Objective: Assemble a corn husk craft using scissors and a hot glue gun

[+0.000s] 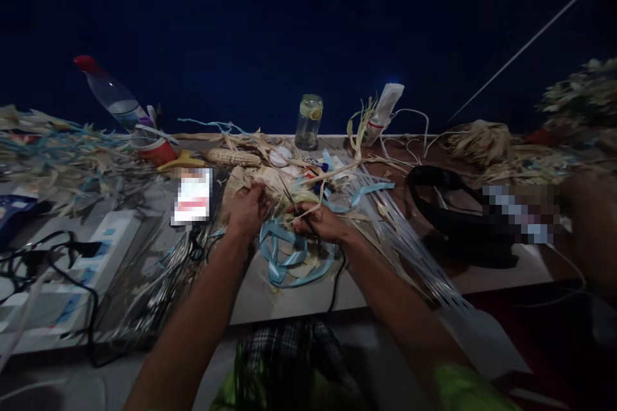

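Observation:
My left hand (pixel 247 209) is closed on a pale dry corn husk piece (pixel 270 181) near the table's middle. My right hand (pixel 322 221) is closed round a thin dark tool (pixel 292 200) whose tip points up toward the husk. Both hands hover over a loose coil of light blue ribbon (pixel 289 255) lying on the table. More husk strips spread around the hands.
A dried corn cob (pixel 234 157), a glass jar (pixel 309 121), a tilted plastic bottle with a red cap (pixel 113 96) and a red cup (pixel 158 150) stand behind. A black bowl-like thing (pixel 457 218) lies right. White boxes and black cables (pixel 62 257) lie left. Thin clear sticks (pixel 414 244) fan out.

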{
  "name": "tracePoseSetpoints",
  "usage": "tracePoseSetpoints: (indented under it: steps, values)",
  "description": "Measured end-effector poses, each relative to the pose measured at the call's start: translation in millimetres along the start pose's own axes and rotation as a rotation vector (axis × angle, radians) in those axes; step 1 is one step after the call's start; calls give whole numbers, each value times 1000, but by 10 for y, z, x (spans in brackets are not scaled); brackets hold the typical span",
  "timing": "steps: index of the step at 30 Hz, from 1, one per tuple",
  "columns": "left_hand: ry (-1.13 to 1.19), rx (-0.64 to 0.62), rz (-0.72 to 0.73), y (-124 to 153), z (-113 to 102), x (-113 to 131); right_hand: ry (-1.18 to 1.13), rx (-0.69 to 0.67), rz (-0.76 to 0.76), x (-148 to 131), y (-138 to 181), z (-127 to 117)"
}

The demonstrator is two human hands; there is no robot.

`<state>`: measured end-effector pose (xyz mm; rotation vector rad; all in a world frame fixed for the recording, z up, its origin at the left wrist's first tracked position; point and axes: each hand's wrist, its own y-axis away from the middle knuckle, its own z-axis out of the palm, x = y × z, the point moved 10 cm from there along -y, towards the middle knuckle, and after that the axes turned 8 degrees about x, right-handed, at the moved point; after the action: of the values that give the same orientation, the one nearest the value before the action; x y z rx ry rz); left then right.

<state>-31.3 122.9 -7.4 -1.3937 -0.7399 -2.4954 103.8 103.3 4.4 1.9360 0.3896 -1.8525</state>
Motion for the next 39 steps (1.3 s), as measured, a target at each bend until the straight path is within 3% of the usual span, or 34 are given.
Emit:
tracePoseSetpoints:
  steps: [5, 13, 20, 39]
  values:
    - [-46, 9, 24, -5, 4, -76, 66, 43, -67, 16, -23, 28]
    - [249, -95, -107, 68, 170, -195, -18, 90, -83, 162, -88, 86]
    - [322, -129, -102, 90, 194, -182, 22, 154, -97, 86, -72, 55]
    - [319, -59, -78, 65, 141, -207, 164, 187, -171, 80, -69, 56]
